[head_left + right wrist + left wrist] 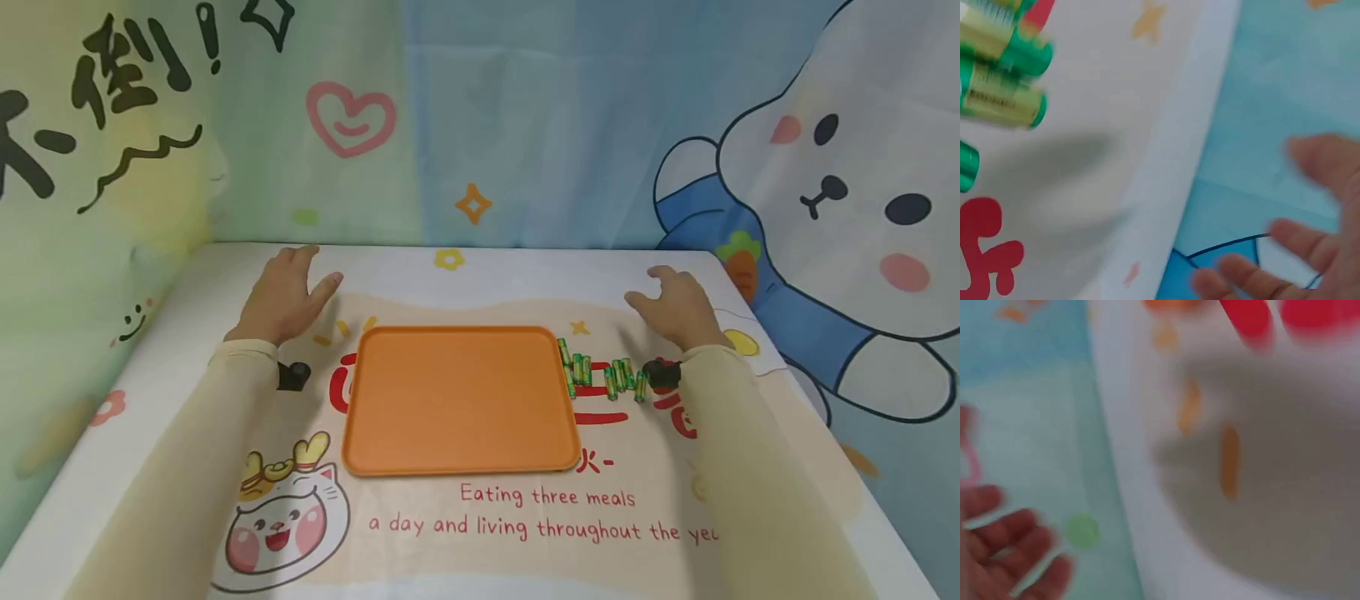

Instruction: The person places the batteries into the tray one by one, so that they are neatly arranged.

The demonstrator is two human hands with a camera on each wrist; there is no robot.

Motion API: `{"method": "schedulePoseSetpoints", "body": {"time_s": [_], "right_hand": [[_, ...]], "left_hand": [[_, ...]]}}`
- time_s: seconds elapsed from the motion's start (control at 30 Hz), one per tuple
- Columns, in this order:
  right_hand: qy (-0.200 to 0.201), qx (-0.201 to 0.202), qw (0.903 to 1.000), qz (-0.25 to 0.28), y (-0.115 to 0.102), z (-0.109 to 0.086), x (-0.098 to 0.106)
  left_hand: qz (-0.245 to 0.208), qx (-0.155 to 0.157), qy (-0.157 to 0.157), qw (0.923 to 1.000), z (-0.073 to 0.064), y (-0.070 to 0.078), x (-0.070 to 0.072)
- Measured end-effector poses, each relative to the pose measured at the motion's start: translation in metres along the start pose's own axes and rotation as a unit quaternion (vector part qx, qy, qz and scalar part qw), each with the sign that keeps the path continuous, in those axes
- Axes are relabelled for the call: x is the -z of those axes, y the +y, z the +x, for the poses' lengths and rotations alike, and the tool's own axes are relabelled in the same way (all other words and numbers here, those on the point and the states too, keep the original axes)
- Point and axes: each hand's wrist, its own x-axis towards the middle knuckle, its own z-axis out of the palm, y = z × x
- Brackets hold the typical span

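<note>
Left hand: grip apart, near the surface's far left corner.
Right hand: grip apart, near the far right corner.
Tray (orange): mid-surface.
Batteries: beside the tray, toward the right edge.

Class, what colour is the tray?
The tray is plain orange; the head view shows it best.

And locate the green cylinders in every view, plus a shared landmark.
Head: the green cylinders lie right of centre, beside the orange tray.
Left wrist: not in it.
Right wrist: upper-left corner, partly cut off.
Shared landmark: the blue-green backdrop, in all three.
</note>
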Motion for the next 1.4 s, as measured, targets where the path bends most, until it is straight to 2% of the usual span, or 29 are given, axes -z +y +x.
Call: {"method": "schedulePoseSetpoints", "body": {"time_s": [0.1, 0.17, 0.4, 0.63, 0.9, 1.1, 1.27, 1.4], "right_hand": [[-0.032, -0.029, 0.999, 0.013, 0.002, -0.017, 0.006], [-0.057, -0.046, 0.9971, 0.017, 0.006, -0.029, 0.007], [-0.097, -0.066, 0.9919, 0.049, 0.022, -0.06, -0.005], [-0.123, -0.097, 0.9819, 0.106, 0.024, -0.071, -0.024], [-0.119, -0.12, 0.9815, 0.09, 0.023, -0.083, -0.031], [-0.111, -0.131, 0.9807, 0.093, 0.02, -0.085, -0.034], [-0.098, -0.134, 0.9826, 0.084, 0.016, -0.084, -0.038], [-0.088, -0.129, 0.9857, 0.064, 0.012, -0.084, -0.038]], "left_hand": [[-0.072, 0.026, -0.026, 0.9967, -0.015, 0.012, 0.0], [-0.102, 0.045, -0.046, 0.9927, -0.025, 0.016, -0.004], [-0.139, 0.092, -0.084, 0.9825, -0.043, 0.02, -0.027], [-0.209, 0.132, -0.115, 0.9621, -0.052, 0.02, -0.043], [-0.255, 0.149, -0.124, 0.9471, -0.058, 0.024, -0.053], [-0.285, 0.161, -0.123, 0.9369, -0.061, 0.025, -0.058], [-0.292, 0.178, -0.13, 0.9306, -0.062, 0.025, -0.059], [-0.286, 0.189, -0.142, 0.9287, -0.06, 0.027, -0.058]]}}
